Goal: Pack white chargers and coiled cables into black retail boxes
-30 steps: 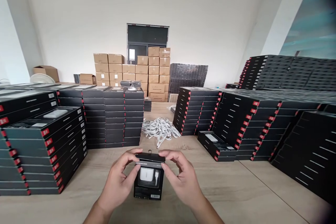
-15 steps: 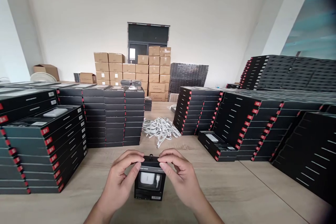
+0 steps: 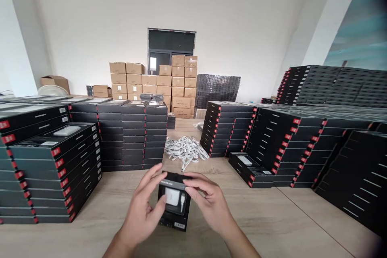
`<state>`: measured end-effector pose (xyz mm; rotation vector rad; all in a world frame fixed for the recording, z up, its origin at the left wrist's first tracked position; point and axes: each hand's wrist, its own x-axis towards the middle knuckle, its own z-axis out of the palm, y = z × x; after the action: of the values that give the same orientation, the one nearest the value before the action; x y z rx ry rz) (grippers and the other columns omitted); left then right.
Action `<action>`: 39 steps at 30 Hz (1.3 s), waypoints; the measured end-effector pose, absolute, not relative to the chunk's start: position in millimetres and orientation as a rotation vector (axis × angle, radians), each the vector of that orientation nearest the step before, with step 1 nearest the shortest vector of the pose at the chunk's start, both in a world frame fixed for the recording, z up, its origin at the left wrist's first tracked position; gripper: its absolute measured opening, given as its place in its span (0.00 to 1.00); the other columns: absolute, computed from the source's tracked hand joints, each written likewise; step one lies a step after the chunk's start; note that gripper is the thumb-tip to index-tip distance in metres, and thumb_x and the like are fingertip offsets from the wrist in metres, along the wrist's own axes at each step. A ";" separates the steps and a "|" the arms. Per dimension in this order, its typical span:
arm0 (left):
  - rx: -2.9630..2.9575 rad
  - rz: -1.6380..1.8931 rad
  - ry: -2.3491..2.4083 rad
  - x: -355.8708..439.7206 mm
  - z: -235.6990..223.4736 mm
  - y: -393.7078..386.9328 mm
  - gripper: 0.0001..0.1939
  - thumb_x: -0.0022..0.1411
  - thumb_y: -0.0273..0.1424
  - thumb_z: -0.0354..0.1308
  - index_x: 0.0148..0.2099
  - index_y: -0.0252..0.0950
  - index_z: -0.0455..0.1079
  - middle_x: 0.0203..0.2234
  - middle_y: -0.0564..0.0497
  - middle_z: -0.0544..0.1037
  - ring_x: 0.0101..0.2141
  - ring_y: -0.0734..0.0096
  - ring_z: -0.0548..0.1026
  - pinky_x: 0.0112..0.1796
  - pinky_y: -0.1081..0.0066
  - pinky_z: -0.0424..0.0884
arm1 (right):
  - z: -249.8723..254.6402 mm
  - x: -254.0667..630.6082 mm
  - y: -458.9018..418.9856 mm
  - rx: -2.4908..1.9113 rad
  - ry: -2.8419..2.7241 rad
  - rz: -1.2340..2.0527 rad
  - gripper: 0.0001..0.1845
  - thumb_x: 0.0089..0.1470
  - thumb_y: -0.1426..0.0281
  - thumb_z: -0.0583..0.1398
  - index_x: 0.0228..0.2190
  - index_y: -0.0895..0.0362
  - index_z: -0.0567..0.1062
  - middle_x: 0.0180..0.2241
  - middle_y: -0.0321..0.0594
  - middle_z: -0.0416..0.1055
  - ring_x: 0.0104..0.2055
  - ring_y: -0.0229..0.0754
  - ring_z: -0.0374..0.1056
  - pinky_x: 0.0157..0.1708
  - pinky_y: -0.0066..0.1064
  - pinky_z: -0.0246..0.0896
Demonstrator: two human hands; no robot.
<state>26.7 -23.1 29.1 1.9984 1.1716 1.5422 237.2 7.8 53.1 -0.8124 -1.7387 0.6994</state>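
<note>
A black retail box (image 3: 173, 219) stands upright on the wooden table in front of me, its window showing a white charger (image 3: 171, 196) and a white cable (image 3: 182, 202). My right hand (image 3: 208, 199) pinches the box's top right edge between thumb and fingers. At the opposite edge is my left hand (image 3: 145, 205), its fingers spread and lifted, with the index fingertip by the top left corner and the thumb beside the window. The box's back is hidden.
A heap of white cables (image 3: 186, 149) lies beyond the box. Stacks of black boxes (image 3: 133, 137) rise on the left and more black stacks (image 3: 272, 141) on the right. One low black box (image 3: 249, 169) lies at right. Brown cartons (image 3: 181, 88) are piled at the back.
My left hand has loosened from the box's top edge, its fingers spreading and its thumb dropping down the front. The box's top no longer shows its raised hanging tab. My right hand stays at its corner.
</note>
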 end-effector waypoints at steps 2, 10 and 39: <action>2.041 1.498 1.351 40.4 24.2 -25.5 0.40 0.55 0.33 0.60 0.67 0.46 0.49 0.67 0.45 0.48 0.64 0.47 0.53 0.58 0.46 0.57 | 45.6 234.6 14.0 -0.865 -1.567 0.738 0.12 0.51 0.60 0.64 0.35 0.53 0.82 0.43 0.47 0.78 0.46 0.51 0.73 0.48 0.43 0.68; 2.345 1.311 1.718 64.4 35.8 -36.9 0.55 0.35 0.20 0.61 0.67 0.43 0.50 0.67 0.41 0.49 0.62 0.33 0.49 0.57 0.38 0.53 | 25.4 228.3 32.1 -0.896 -1.242 1.073 0.27 0.47 0.51 0.64 0.44 0.54 0.78 0.49 0.47 0.75 0.49 0.56 0.72 0.41 0.41 0.73; 2.361 -0.118 2.135 -189.1 274.8 -36.3 0.31 0.39 0.28 0.65 0.50 0.47 0.74 0.64 0.47 0.59 0.55 0.46 0.68 0.50 0.60 0.68 | -9.9 223.5 36.2 -1.011 -1.768 0.742 0.17 0.49 0.53 0.59 0.28 0.50 0.82 0.30 0.41 0.81 0.34 0.51 0.76 0.35 0.36 0.73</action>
<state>-189.1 -36.3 274.8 2.3605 2.1354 -0.1180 223.5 36.2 -9.9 -1.0112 -1.7681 0.7425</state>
